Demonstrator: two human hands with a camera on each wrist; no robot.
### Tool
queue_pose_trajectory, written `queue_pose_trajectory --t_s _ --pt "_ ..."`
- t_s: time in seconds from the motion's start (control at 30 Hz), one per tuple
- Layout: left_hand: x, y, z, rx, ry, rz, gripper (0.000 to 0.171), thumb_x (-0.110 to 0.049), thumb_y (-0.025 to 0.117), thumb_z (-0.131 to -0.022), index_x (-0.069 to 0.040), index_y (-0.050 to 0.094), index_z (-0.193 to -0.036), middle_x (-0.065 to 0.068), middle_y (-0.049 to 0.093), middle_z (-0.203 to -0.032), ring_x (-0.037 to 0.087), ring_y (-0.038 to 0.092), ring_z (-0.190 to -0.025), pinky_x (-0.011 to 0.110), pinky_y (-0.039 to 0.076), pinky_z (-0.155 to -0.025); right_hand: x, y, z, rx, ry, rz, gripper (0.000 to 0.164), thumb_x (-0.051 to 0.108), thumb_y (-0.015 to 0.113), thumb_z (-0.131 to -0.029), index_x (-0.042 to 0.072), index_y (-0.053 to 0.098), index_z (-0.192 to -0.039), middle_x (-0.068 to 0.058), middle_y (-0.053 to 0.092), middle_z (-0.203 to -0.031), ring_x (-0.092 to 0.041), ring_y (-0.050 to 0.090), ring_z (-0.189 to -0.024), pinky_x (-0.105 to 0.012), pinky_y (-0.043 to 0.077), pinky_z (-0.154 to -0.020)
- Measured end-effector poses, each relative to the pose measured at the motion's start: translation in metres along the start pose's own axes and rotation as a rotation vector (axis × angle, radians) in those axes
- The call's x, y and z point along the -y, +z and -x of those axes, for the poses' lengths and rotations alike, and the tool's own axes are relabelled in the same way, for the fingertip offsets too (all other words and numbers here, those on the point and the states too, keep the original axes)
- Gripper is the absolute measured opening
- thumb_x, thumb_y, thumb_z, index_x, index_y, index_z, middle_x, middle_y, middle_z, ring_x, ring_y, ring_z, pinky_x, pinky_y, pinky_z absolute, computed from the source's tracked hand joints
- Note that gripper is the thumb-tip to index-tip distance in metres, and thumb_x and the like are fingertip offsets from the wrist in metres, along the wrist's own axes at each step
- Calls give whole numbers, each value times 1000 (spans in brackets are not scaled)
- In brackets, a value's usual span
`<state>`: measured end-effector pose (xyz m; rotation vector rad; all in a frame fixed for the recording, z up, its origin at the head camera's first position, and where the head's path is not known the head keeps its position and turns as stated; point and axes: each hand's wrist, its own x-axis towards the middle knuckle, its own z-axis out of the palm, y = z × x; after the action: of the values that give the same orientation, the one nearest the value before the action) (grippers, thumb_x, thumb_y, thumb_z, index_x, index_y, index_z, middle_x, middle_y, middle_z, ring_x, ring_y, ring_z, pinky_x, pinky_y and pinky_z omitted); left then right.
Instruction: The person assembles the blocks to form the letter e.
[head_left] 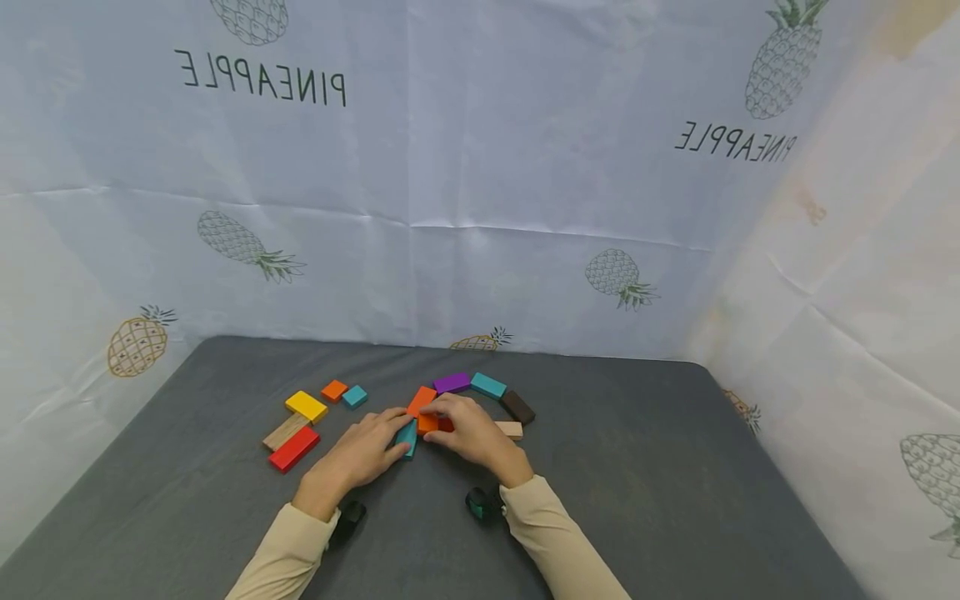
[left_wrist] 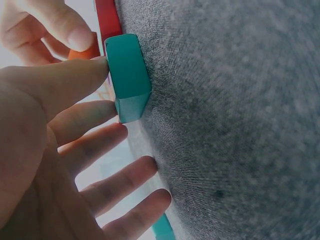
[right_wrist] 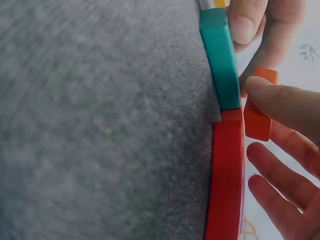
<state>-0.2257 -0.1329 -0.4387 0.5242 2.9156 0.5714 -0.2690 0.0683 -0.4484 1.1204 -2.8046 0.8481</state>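
Note:
My left hand [head_left: 366, 448] pinches a teal block [head_left: 407, 438] on the grey table, thumb and index finger at its sides, the other fingers spread. Between the thumb and fingers of my right hand [head_left: 474, 431] is a small orange block [right_wrist: 259, 112], held just above the lying blocks. Below it, a red block [right_wrist: 226, 175] lies near the end of the teal one, partly hidden by my right hand in the head view. Another orange block [head_left: 422, 400] lies just beyond my fingertips. Purple [head_left: 452, 382], teal [head_left: 489, 385] and dark brown [head_left: 517, 407] blocks curve round behind my right hand.
A pale wooden block [head_left: 510, 430] pokes out beside my right hand. To the left lie a red block [head_left: 294, 450], a wooden block [head_left: 285, 432], a yellow block [head_left: 307, 406], a small orange block [head_left: 334, 390] and a small teal block [head_left: 355, 396]. Pineapple-print cloth [head_left: 480, 167] hangs behind.

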Motion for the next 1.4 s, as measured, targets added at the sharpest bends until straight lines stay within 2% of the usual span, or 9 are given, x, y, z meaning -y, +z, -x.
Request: queue_pose_trajectory --t_s 0.43,1.03,1.23,1.4 --pt "-1 -1 0 -9 12 3 51 -24 64 -97 -1 53 -141 18 48 -149 40 49 -131 62 41 -104 -4 3 -5 36 39 21 39 22 70 -93 9 65 -129 -6 66 -129 -20 62 -119 -34 51 -102" --pt "0 -1 0 -14 14 3 51 -24 65 -97 -4 53 -142 17 48 -148 40 50 -128 64 42 -101 -1 -1 -7 84 72 47 36 20 73 -91 8 66 -125 -6 66 -119 -17 63 -104 -29 54 -92" --pt "0 -1 0 -9 9 2 51 -24 65 -97 -3 52 -142 18 48 -148 40 50 -129 63 42 -102 0 -2 -7 98 87 60 36 19 75 -90 10 67 -123 -4 67 -118 -15 63 -104 -27 54 -90" --pt "-1 -1 0 -14 12 12 51 -24 65 -96 -4 53 -141 17 49 -148 40 50 -128 63 42 -102 0 -1 -7 113 105 90 37 19 75 -90 12 68 -125 -4 66 -120 -17 62 -110 -31 53 -94"
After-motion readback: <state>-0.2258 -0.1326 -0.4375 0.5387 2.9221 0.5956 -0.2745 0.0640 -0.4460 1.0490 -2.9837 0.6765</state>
